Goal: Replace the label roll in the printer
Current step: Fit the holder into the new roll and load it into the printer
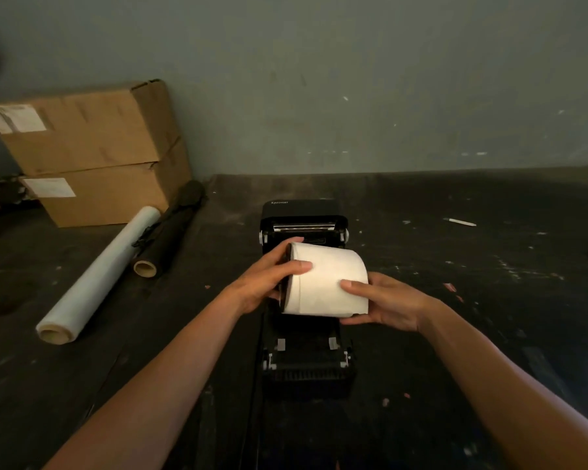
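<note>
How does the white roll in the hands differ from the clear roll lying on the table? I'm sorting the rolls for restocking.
The label roll is short, fat and opaque white; the clear film roll is long, slim and translucent. The label roll is held above the open printer, the left hand and the right hand gripping its ends; the film roll lies untouched on the table, left of the printer. Both are material wound into a cylinder.

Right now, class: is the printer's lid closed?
No: the printer lies open beneath the white label roll, which the left hand and right hand hold above its bay.
</note>
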A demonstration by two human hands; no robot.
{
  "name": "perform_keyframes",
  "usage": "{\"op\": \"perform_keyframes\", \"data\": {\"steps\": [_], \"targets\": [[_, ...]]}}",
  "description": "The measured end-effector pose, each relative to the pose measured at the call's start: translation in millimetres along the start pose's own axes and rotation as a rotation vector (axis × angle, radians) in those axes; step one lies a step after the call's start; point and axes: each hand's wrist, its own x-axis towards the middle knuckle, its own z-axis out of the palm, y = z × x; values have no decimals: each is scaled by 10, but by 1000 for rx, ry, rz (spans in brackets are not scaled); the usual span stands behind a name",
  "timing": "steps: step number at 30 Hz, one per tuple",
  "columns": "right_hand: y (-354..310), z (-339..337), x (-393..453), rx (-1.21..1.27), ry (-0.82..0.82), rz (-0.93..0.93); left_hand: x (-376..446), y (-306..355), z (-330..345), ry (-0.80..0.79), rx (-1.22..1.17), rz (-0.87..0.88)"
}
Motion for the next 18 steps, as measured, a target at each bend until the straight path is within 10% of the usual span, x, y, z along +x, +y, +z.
{"op": "perform_keyframes", "data": {"steps": [18], "targets": [[7, -160, 178, -230, -55, -130, 69, -68, 116, 103, -226, 2]]}}
